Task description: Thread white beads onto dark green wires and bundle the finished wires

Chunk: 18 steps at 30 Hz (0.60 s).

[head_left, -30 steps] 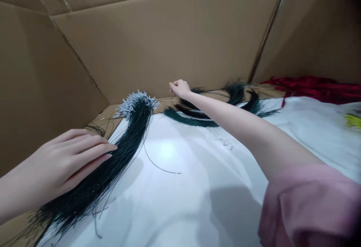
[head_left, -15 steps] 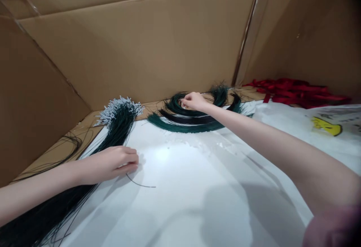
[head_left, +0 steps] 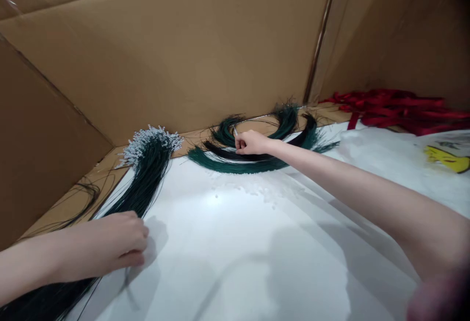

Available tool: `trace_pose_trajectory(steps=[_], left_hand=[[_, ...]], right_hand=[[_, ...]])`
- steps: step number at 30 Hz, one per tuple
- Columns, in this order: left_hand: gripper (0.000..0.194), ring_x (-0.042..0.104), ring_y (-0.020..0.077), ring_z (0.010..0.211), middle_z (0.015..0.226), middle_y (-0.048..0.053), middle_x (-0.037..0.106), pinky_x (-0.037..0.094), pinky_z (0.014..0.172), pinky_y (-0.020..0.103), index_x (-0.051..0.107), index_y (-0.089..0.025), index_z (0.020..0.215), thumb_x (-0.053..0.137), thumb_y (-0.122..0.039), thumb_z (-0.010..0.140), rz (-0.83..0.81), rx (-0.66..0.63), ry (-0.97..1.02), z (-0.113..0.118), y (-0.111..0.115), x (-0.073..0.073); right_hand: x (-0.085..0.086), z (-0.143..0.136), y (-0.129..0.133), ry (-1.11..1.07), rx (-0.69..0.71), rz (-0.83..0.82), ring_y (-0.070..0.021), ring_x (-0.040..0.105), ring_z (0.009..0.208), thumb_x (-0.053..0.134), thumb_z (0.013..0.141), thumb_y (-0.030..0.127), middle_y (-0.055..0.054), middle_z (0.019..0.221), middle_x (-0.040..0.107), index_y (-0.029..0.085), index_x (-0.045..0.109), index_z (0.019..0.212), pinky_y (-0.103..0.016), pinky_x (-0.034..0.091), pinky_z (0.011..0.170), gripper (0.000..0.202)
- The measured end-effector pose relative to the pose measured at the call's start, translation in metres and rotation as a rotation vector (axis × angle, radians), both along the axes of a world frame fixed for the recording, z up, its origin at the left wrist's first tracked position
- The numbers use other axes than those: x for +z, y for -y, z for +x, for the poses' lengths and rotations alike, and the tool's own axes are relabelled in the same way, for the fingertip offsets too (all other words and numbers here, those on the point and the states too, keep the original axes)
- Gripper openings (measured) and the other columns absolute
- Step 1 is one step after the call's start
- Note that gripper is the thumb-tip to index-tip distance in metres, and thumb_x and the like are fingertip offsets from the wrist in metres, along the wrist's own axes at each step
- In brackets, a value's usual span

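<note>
My left hand (head_left: 121, 242) is closed in the left foreground, over the long bundle of dark green wires (head_left: 147, 179) with pale, knobbly tips (head_left: 147, 142). From under its fingers hangs a thin dark wire (head_left: 127, 277), blurred. Farther off, my right hand (head_left: 253, 143) is pinched at the curved bundles: a green one (head_left: 227, 132) behind, a black one (head_left: 225, 152) and a green one (head_left: 220, 163) in front. Something small and pale (head_left: 235, 130) shows by its fingertips; I cannot make out what it is.
Cardboard walls (head_left: 183, 57) enclose the white work surface (head_left: 220, 242). Small white bits (head_left: 264, 186) are scattered before the curved bundles. At the right lie red ribbons (head_left: 400, 110) and a white plastic bag (head_left: 374, 152) with a yellow print. Loose dark wires (head_left: 88, 198) lie at the left.
My left hand has moved left and nearer, the thin wire going with it. My right hand has shifted slightly nearer, away from the rear green bundle. The view has tilted a little.
</note>
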<state>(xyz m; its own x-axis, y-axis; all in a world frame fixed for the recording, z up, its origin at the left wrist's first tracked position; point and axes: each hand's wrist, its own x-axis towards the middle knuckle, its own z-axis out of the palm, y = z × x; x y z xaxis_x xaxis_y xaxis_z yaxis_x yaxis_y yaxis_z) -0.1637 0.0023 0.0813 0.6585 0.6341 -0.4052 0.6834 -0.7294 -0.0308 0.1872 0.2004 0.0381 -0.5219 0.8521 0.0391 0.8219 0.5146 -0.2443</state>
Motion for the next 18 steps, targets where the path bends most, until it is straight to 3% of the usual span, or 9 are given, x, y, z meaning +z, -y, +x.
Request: trace_pose_trajectory(steps=[3,8,13,18], left_hand=[[0.029,0.064,0.0197,0.077,0.077,0.002,0.069,0.044,0.076,0.029,0.065,-0.023,0.076,0.046,-0.027,0.098,0.004,-0.054,-0.073,0.034,-0.029,0.012],[0.022,0.065,0.0219,0.078,0.085,0.005,0.069,0.043,0.073,0.032,0.066,-0.021,0.088,0.047,-0.026,0.097,0.341,-0.157,-0.067,0.082,-0.096,0.017],[0.026,0.065,0.0223,0.082,0.095,0.006,0.069,0.045,0.072,0.032,0.065,-0.021,0.108,0.041,-0.025,0.099,0.504,-0.224,0.040,0.110,-0.149,-0.002],[0.024,0.065,0.0234,0.088,0.101,0.008,0.068,0.047,0.078,0.034,0.065,-0.021,0.110,0.045,-0.025,0.098,0.482,-0.294,0.095,0.128,-0.174,-0.024]], right_hand=[[0.001,0.001,0.007,-0.022,-0.009,0.023,-0.0166,0.065,0.085,0.067,0.089,0.029,-0.004,0.095,0.069,0.014,0.068,0.097,-0.032,0.051,0.079,0.017],[0.002,-0.003,0.021,-0.076,-0.008,0.025,-0.0140,0.062,0.074,0.068,0.081,0.022,-0.002,0.085,0.071,0.018,0.070,0.085,-0.022,0.039,0.063,0.006],[0.002,-0.011,0.032,-0.119,0.007,0.003,-0.0138,0.060,0.071,0.064,0.079,0.016,-0.003,0.083,0.071,0.017,0.069,0.084,-0.021,0.036,0.061,0.007],[0.001,-0.015,0.037,-0.160,0.015,-0.030,-0.0137,0.058,0.070,0.062,0.077,0.012,-0.004,0.082,0.071,0.017,0.069,0.084,-0.021,0.035,0.059,0.011]])
